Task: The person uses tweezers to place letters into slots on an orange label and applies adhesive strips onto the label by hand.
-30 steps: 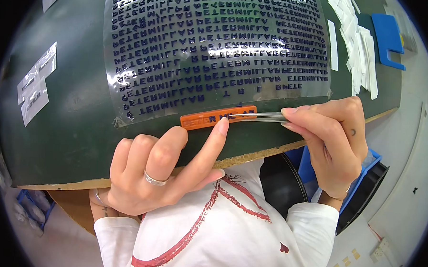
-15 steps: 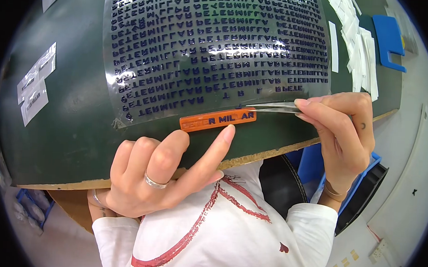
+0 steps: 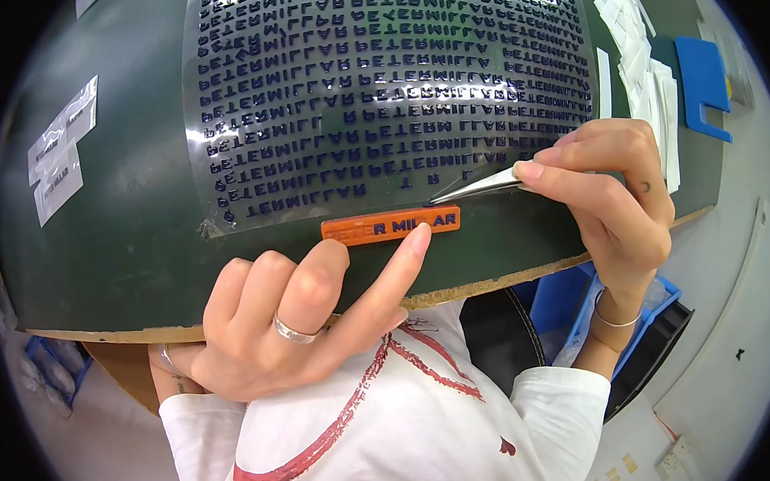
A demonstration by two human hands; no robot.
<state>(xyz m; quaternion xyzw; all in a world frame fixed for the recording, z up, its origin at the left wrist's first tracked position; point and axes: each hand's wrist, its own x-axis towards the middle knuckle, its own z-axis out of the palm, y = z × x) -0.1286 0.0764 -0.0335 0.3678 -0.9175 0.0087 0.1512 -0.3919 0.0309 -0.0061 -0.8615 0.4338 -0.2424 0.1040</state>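
Observation:
My right hand (image 3: 623,195) pinches metal tweezers (image 3: 478,186). Their tips are at a small dark letter (image 3: 429,205) just above the top edge of an orange block (image 3: 351,230). Dark raised letters "R MIL" and "AR" sit on the block, with a gap before "AR"; fainter letter shapes show at its left end. My left hand (image 3: 291,318) rests below the block, index finger stretched out and its tip touching the lower edge by the gap, other fingers curled. Behind the block lies a clear sheet (image 3: 310,181) with rows of dark mirrored letters.
White paper strips (image 3: 653,106) are piled at the right, near a blue plastic piece (image 3: 703,87). Small clear packets (image 3: 62,162) lie at the left of the green table (image 3: 126,264). The table's raw front edge (image 3: 486,286) runs close to my body.
The tweezers have tilted from nearly level to pointing down and left, their tips moving slightly left. My right hand has risen a little. The left fingertip stays at the block.

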